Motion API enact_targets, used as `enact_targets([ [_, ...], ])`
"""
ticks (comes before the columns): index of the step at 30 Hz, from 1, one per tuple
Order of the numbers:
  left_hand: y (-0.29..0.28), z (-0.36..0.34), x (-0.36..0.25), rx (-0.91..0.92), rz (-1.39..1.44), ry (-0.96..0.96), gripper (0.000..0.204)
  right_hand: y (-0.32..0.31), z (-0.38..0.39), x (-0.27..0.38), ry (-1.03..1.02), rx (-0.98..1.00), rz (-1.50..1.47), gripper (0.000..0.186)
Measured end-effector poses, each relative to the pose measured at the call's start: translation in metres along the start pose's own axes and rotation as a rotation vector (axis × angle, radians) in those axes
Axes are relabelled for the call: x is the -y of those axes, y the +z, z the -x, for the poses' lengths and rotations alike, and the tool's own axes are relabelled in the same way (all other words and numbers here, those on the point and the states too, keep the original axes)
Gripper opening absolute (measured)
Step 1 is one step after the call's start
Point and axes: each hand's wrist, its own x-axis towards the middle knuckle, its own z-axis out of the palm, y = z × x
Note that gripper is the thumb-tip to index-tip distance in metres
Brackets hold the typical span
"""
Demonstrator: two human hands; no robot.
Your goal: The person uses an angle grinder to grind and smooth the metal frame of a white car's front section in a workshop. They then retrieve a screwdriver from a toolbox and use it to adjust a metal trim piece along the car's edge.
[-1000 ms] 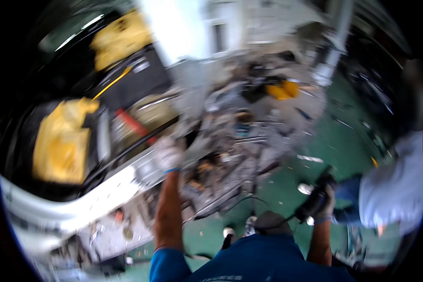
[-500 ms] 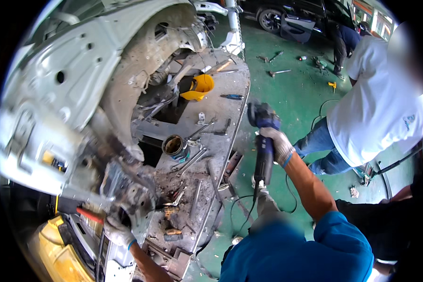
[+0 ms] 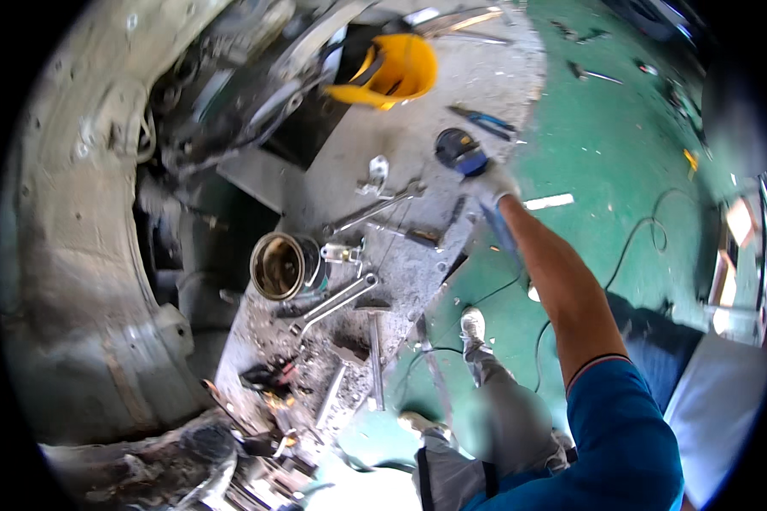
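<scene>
My gloved right hand (image 3: 492, 186) grips a dark blue power tool, apparently an angle grinder (image 3: 460, 155), near the bench's right edge, by blue-handled pliers (image 3: 486, 119). A yellow container (image 3: 405, 68) lies farther up on the metal bench (image 3: 256, 187). To the left of my arm are a steel wrench (image 3: 368, 211), an open can (image 3: 277, 266), more wrenches (image 3: 337, 302) and a hammer (image 3: 375, 353). My left hand is out of view.
A pale car body (image 3: 77, 255) fills the left. Past the bench, the green floor (image 3: 605, 145) holds scattered tools and looping cables (image 3: 643, 223). At lower right stands another person in a white shirt (image 3: 712, 409) and dark trousers. Dark openings cut into the bench beside the car body.
The view has swung from the yellow-covered panels toward the bench. My right hand has moved forward with the tool, now nearer the bench top. My left hand has left the picture.
</scene>
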Motion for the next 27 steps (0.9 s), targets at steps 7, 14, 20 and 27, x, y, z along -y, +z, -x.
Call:
enact_targets([
  [7, -0.007, 0.010, -0.026, 0.012, -0.095, -0.095, 0.045, 0.046, -0.135, -0.002, -0.196, 0.161, 0.029, 0.050],
  [14, 0.013, 0.015, -0.033, 0.028, -0.121, -0.157, 0.043, 0.064, -0.170, 0.018, -0.272, 0.202, 0.201, 0.049],
  [20, 0.055, 0.013, -0.050, 0.040, -0.097, -0.151, 0.040, 0.050, -0.147, 0.024, -0.253, 0.144, 0.271, 0.078],
  [27, 0.084, 0.000, -0.067, 0.049, -0.042, -0.102, 0.038, 0.028, -0.058, -0.009, -0.337, -0.350, 0.206, 0.079],
])
